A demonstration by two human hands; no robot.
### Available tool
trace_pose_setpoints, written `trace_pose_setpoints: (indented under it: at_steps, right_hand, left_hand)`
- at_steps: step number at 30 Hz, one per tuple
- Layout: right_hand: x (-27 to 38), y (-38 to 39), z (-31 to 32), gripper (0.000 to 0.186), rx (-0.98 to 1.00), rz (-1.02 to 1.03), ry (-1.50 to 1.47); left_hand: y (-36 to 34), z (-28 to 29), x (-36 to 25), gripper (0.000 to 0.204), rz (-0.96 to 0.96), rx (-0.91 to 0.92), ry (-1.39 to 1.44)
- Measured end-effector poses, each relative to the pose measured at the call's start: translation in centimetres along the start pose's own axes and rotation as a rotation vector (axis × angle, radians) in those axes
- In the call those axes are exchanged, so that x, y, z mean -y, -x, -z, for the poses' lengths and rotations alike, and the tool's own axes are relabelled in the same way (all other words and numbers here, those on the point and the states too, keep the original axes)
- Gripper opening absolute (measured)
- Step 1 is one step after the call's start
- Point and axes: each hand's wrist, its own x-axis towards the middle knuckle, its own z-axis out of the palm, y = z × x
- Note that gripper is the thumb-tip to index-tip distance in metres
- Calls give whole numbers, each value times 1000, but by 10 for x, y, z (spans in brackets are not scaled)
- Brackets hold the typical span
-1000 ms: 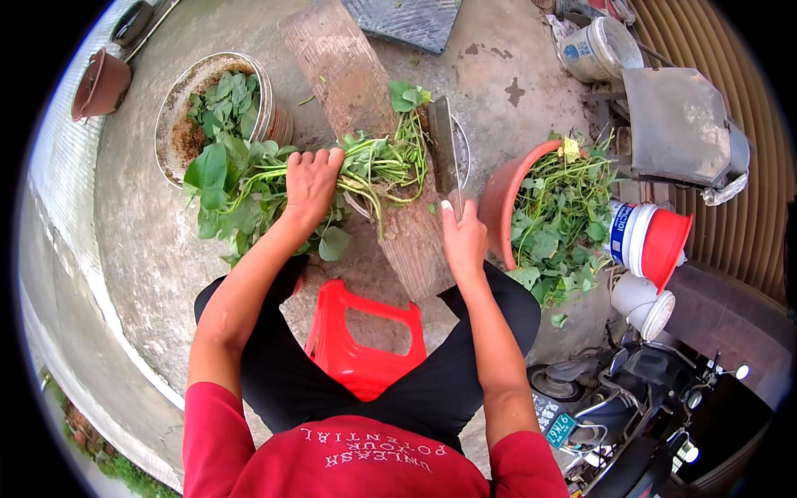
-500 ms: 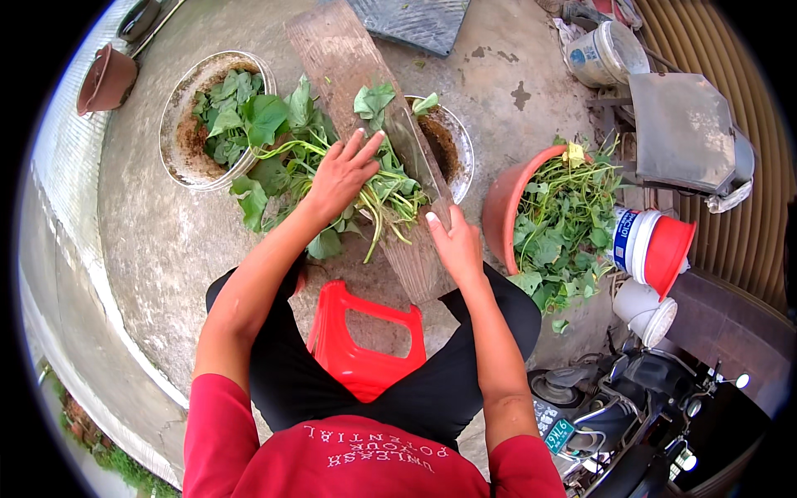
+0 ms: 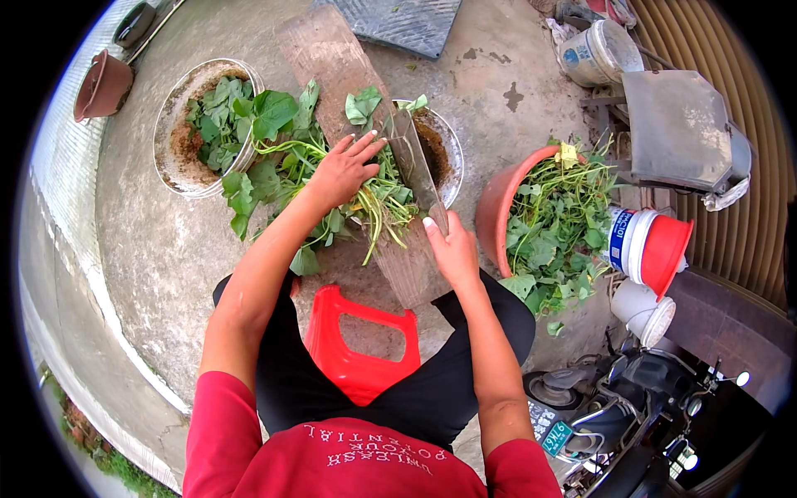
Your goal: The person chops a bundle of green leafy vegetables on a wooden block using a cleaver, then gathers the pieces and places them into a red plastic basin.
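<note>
My left hand (image 3: 344, 170) rests with spread fingers on a pile of leafy green stems (image 3: 378, 212) lying across a worn wooden board (image 3: 403, 278). My right hand (image 3: 452, 253) is closed on the handle of a broad metal cleaver (image 3: 413, 153), whose blade lies along the board's right side, beside the greens. Under the board a white bucket with a dirty inside (image 3: 444, 137) shows at the right. Another dirty white bucket (image 3: 170, 137) with leaves stands at the left. A terracotta-coloured tub (image 3: 491, 216) heaped with greens stands right of my right hand.
A red plastic stool (image 3: 357, 378) is between my legs. At the right are stacked buckets (image 3: 660, 253), a small white pail (image 3: 635, 307), a metal machine (image 3: 677, 129) and a parked motorbike (image 3: 614, 398). A brown pot (image 3: 104, 87) sits back left, a grey slab (image 3: 394, 21) at the far end.
My left hand has moved forward and right, its fingers opening from a grip on the stems to lie spread on them. The greens have shifted on the board, and the cleaver has tilted leftward.
</note>
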Motion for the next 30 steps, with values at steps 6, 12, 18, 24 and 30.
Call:
trace_pose_setpoints:
  at_steps: [6, 12, 18, 24, 30]
  right_hand:
    - [4, -1, -2, 37, -102, 45, 62]
    - [10, 1, 0, 36, -186, -7, -53]
    - [15, 4, -17, 35, -450, 344, -177]
    - [19, -5, -40, 35, -277, 336, 158]
    - [16, -17, -50, 39, -147, 120, 263]
  left_hand:
    - [0, -1, -3, 27, 0, -30, -43]
    - [12, 7, -2, 30, 100, -83, 100]
    - [10, -8, 0, 30, 508, -113, 118]
    - [9, -4, -13, 28, 697, 117, 310]
    - [34, -1, -4, 62, 653, 215, 640]
